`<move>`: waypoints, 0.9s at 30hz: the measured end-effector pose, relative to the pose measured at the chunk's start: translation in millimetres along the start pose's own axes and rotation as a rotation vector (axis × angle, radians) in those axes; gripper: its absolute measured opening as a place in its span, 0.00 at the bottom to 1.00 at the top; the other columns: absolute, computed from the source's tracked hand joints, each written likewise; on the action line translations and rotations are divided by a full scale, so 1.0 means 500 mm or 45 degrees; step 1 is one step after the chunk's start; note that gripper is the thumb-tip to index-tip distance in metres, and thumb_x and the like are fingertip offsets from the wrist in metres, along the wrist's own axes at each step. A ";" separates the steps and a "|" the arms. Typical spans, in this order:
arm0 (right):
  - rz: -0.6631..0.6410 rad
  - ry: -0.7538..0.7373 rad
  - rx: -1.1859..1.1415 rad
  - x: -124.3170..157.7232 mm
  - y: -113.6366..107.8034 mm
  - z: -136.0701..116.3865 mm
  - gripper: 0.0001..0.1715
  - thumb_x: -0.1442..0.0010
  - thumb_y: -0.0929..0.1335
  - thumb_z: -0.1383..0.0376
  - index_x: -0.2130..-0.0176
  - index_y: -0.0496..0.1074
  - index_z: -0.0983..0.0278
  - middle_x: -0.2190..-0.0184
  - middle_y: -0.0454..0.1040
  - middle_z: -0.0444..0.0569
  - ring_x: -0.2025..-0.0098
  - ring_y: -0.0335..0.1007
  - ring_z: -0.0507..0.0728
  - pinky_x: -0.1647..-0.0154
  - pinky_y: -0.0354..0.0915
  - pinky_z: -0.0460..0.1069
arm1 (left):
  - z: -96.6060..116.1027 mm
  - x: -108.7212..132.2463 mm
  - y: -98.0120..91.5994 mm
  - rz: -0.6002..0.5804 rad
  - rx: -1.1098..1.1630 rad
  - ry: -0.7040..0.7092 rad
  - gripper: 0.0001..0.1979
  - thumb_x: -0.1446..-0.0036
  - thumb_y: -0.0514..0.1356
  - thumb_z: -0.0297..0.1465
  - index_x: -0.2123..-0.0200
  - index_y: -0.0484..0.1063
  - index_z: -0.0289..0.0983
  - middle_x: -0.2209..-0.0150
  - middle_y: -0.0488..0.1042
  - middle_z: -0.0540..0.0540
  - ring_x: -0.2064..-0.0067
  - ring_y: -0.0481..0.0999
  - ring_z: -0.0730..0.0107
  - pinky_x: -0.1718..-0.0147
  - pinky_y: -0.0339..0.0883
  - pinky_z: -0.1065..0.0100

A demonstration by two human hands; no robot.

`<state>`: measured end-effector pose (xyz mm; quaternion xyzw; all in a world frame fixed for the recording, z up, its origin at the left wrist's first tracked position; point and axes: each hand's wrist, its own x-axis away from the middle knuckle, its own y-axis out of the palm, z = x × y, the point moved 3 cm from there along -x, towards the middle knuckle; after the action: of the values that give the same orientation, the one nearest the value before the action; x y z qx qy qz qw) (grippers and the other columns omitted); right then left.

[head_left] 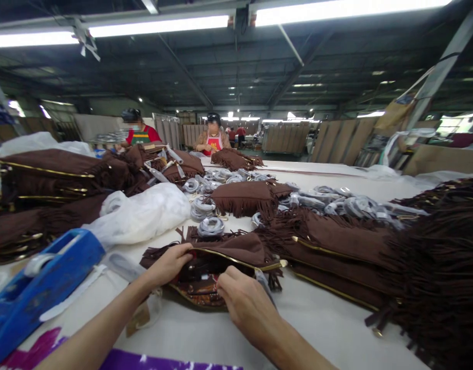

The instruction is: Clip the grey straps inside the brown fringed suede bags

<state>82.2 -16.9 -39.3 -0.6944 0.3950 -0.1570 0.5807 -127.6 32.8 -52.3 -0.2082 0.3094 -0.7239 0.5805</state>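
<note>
A brown fringed bag (pixel 244 247) lies in front of me with its gold zipper undone, showing a patterned lining (pixel 200 297). My left hand (pixel 173 263) pinches the bag's rim at the left end of the opening. Over the right part of the mouth is my right hand (pixel 242 295), its fingers curled down into the bag against the lining; whatever they grip is hidden. A small white tag-like patch (pixel 204 277) shows inside. Close to my right wrist, a grey wrapped strip (pixel 264 282) lies beside the bag.
Brown fringed bags (pixel 347 246) are piled at right, more bags (pixel 47 169) at left. Wrapped coiled straps (pixel 211 226) lie behind. A blue tape dispenser (pixel 47 288) and white plastic bag (pixel 144 213) sit at left. Two co-workers (pixel 214 141) are across the table.
</note>
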 end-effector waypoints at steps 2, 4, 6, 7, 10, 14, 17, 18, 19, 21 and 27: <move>0.000 0.056 0.065 -0.029 0.012 -0.005 0.11 0.36 0.62 0.73 0.65 0.72 0.63 0.65 0.74 0.48 0.66 0.72 0.54 0.70 0.56 0.47 | -0.014 -0.008 0.003 -0.020 0.156 -0.014 0.12 0.47 0.52 0.32 0.62 0.71 0.36 0.61 0.78 0.47 0.54 0.73 0.61 0.50 0.64 0.64; -0.012 0.120 0.128 -0.053 0.025 -0.006 0.11 0.37 0.62 0.73 0.65 0.73 0.64 0.66 0.75 0.50 0.66 0.73 0.56 0.70 0.57 0.48 | -0.025 -0.012 0.006 -0.026 0.260 -0.039 0.14 0.49 0.53 0.33 0.61 0.72 0.35 0.62 0.78 0.47 0.54 0.74 0.60 0.50 0.65 0.63; -0.032 0.139 0.146 -0.069 0.040 -0.009 0.11 0.37 0.62 0.73 0.64 0.73 0.64 0.66 0.76 0.50 0.65 0.74 0.57 0.70 0.58 0.48 | -0.033 -0.013 0.007 -0.019 0.335 -0.071 0.14 0.51 0.54 0.34 0.62 0.72 0.35 0.63 0.79 0.47 0.56 0.74 0.59 0.51 0.66 0.62; -0.053 0.132 0.144 -0.073 0.047 -0.012 0.10 0.37 0.63 0.72 0.64 0.73 0.64 0.66 0.76 0.50 0.65 0.74 0.57 0.70 0.59 0.47 | -0.036 -0.013 0.008 -0.010 0.368 -0.091 0.14 0.51 0.54 0.34 0.63 0.73 0.35 0.64 0.79 0.48 0.56 0.74 0.59 0.52 0.66 0.62; -0.108 0.138 0.147 -0.078 0.064 -0.017 0.11 0.37 0.63 0.72 0.63 0.74 0.64 0.66 0.77 0.51 0.65 0.75 0.57 0.71 0.59 0.47 | -0.044 -0.014 0.007 0.014 0.451 -0.165 0.12 0.53 0.55 0.34 0.65 0.72 0.35 0.66 0.78 0.48 0.60 0.74 0.60 0.56 0.67 0.62; -0.051 0.146 0.030 -0.077 0.071 -0.014 0.12 0.38 0.61 0.74 0.65 0.73 0.66 0.67 0.76 0.51 0.66 0.74 0.57 0.68 0.61 0.48 | -0.051 -0.016 0.006 0.039 0.529 -0.237 0.12 0.55 0.55 0.34 0.68 0.71 0.35 0.69 0.75 0.49 0.64 0.72 0.62 0.61 0.66 0.64; 0.005 -0.054 -0.309 -0.078 0.070 -0.023 0.10 0.39 0.63 0.74 0.67 0.71 0.64 0.65 0.74 0.49 0.63 0.71 0.55 0.62 0.62 0.47 | -0.052 -0.017 0.007 0.055 0.557 -0.258 0.10 0.56 0.55 0.35 0.70 0.70 0.36 0.72 0.73 0.51 0.66 0.70 0.64 0.64 0.65 0.66; 0.024 -0.113 -0.433 -0.079 0.070 -0.027 0.10 0.40 0.63 0.74 0.69 0.71 0.64 0.64 0.73 0.48 0.62 0.70 0.54 0.61 0.62 0.47 | -0.052 -0.017 0.008 0.059 0.561 -0.263 0.09 0.56 0.55 0.35 0.71 0.69 0.36 0.73 0.72 0.52 0.67 0.69 0.65 0.65 0.64 0.66; 0.042 -0.138 -0.555 -0.082 0.072 -0.031 0.10 0.41 0.63 0.75 0.70 0.70 0.64 0.64 0.73 0.48 0.61 0.69 0.54 0.60 0.61 0.46 | -0.053 -0.017 0.009 0.063 0.564 -0.267 0.09 0.56 0.55 0.35 0.72 0.69 0.36 0.73 0.71 0.52 0.68 0.69 0.65 0.66 0.63 0.67; 0.041 -0.053 -0.827 -0.089 0.083 -0.033 0.09 0.42 0.64 0.72 0.73 0.69 0.63 0.69 0.71 0.45 0.65 0.67 0.52 0.63 0.61 0.46 | -0.054 -0.017 0.010 0.078 0.566 -0.277 0.09 0.57 0.55 0.34 0.72 0.69 0.36 0.74 0.70 0.53 0.69 0.68 0.66 0.67 0.62 0.67; -0.134 0.365 -1.582 -0.098 0.119 -0.020 0.19 0.46 0.68 0.50 0.69 0.69 0.64 0.74 0.69 0.42 0.80 0.54 0.47 0.80 0.51 0.43 | -0.057 -0.017 0.009 0.115 0.569 -0.285 0.07 0.58 0.55 0.32 0.74 0.69 0.36 0.74 0.70 0.53 0.68 0.67 0.66 0.66 0.62 0.68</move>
<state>22.4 11.1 -80.1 -0.8921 0.4514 -0.0183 0.0030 -141.3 46.2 -75.7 -0.1395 0.0846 -0.7201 0.6744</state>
